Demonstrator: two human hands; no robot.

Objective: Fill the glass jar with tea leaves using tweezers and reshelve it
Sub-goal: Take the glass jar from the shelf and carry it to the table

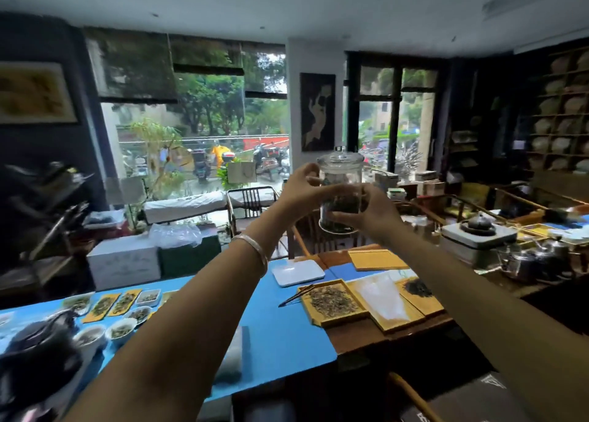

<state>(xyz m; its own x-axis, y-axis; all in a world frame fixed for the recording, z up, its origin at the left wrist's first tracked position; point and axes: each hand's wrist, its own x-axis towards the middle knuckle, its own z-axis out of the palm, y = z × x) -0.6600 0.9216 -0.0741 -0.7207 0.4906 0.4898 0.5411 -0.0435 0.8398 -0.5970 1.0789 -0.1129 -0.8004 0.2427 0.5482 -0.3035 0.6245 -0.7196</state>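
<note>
Both forearms reach up and forward from the bottom edge, the left one wearing a silver bangle (255, 249) at the wrist. Below them: table (360, 338) of dark wood, partly covered by a blue cloth (280, 326). On the cloth, left: small white dishes (121, 330) and yellow slips holding tea samples, with a dark teapot (35, 351) blurred at the near corner. On the table, right of centre: wooden tray (334, 302) spread with pale tea leaves; dark tweezers (294, 297) lying at its left edge, tips on the cloth; a second tray with a clear plastic bag (382, 297); a third with a small heap of dark tea leaves (417, 287); a white rectangular scale or plate (298, 272) just behind. Held aloft above the table's far end: glass jar (341, 195), lidded, upright, its lower half filled with dark tea leaves. Left hand (299, 187) curls around the jar's upper left side, fingers near the lid rim; right hand (366, 209) wraps the lower right side, fingers across the front of the glass. Further right: kettle on a white stove (478, 233). Beyond: chairs, white boxes, large windows onto a street with parked scooters, and wall shelves (561, 115) at far right stacked with wrapped tea cakes.
</note>
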